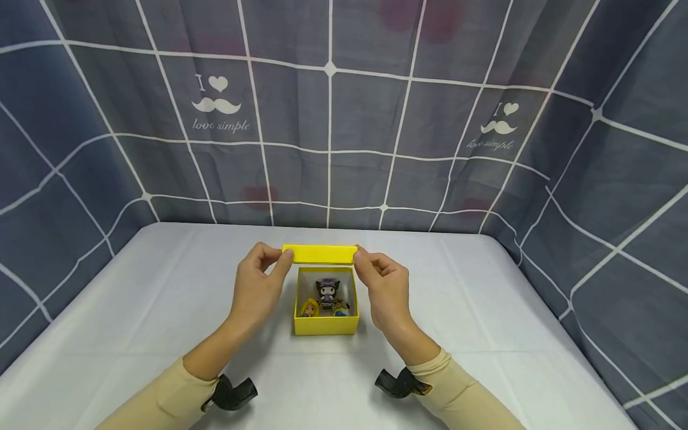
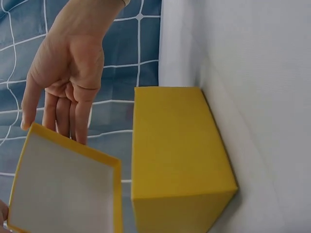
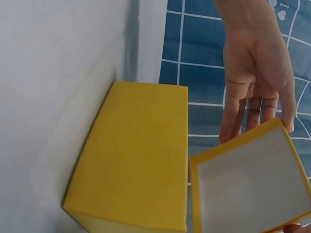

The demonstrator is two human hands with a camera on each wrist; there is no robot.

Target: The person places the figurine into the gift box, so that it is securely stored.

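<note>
A yellow box lid (image 1: 319, 254) is held up by both hands, tilted above the far edge of a yellow box (image 1: 326, 326). My left hand (image 1: 260, 278) pinches the lid's left end, and my right hand (image 1: 386, 288) pinches its right end. In both wrist views the pale inside of the lid (image 2: 63, 184) faces the camera, apart from the box. Within the uncovered box stand a dark-eared figurine (image 1: 327, 292), a yellow-haired figurine (image 1: 309, 308) and a smaller figurine (image 1: 341, 309) with some blue, partly hidden by the front wall.
The box stands on a table with a white cloth (image 1: 188, 298). A dark grey curtain (image 1: 290, 119) with white grid lines surrounds the back and sides. Black bands with mounts (image 1: 234, 394) sit at both wrists, over beige sleeves.
</note>
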